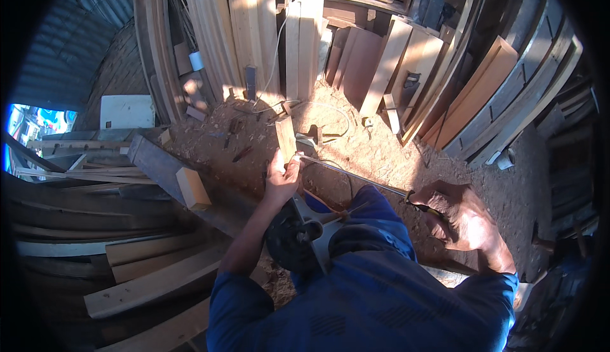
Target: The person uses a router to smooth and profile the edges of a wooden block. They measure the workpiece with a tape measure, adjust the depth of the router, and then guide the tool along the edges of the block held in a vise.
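My left hand (pixel 281 177) is closed round the lower end of a short wooden block (pixel 286 137), which stands up from the fingers. My right hand (pixel 454 215) grips the dark, yellow-marked handle of a long screwdriver (pixel 362 176). Its thin shaft runs straight across to my left hand, and the tip is at or close to the thumb and the block's lower end. Whether the tip touches the wood cannot be made out. Below my left hand, against my lap, rests a power tool (pixel 295 234) with a black body and grey metal plate.
Tall boards (pixel 254 34) lean along the far side, with more planks (pixel 492 91) at the right. A dark beam (pixel 165 171) with a wood block (pixel 192 189) lies at left, above stacked planks (pixel 152 282). A cord (pixel 346 120) loops over the shavings-covered ground (pixel 381 152).
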`<action>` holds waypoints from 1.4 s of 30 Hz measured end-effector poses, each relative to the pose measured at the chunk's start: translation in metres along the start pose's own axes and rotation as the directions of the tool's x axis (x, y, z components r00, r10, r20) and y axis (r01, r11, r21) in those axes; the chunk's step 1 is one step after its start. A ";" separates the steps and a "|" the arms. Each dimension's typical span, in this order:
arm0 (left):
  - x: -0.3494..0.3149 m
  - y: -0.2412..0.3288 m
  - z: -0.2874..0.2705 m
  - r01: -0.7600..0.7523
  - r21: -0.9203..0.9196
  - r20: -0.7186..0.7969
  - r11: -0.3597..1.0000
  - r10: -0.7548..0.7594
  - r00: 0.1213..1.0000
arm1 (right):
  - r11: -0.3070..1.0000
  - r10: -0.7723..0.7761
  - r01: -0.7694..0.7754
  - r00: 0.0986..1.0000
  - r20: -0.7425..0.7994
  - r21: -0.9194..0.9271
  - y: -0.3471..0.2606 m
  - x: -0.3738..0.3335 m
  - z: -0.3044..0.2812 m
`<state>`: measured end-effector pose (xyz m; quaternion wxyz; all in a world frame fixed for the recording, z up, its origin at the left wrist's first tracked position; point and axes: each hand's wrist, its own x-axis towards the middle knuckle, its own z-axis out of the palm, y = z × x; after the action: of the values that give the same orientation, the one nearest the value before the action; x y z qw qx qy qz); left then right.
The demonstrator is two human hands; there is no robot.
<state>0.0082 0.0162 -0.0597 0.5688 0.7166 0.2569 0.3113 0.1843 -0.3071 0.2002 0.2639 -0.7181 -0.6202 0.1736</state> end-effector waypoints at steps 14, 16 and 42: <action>-0.008 0.040 -0.007 0.048 -0.010 0.043 0.999 -0.048 0.998 | 0.040 0.436 -0.454 0.809 0.394 0.890 0.071 -0.030 0.040; -0.010 0.043 -0.007 0.141 -0.070 0.063 0.988 -0.137 0.989 | 0.048 0.453 -0.470 0.797 0.400 0.882 0.072 -0.031 0.035; -0.006 0.010 -0.009 -0.062 -0.166 -0.098 0.984 0.046 0.994 | 0.652 0.311 -0.311 0.941 0.131 0.691 0.132 0.112 0.222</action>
<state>-0.0019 0.0155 -0.0494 0.6060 0.6572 0.2365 0.3807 0.1808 -0.1731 -0.0475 0.4830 -0.6582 -0.3749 0.4391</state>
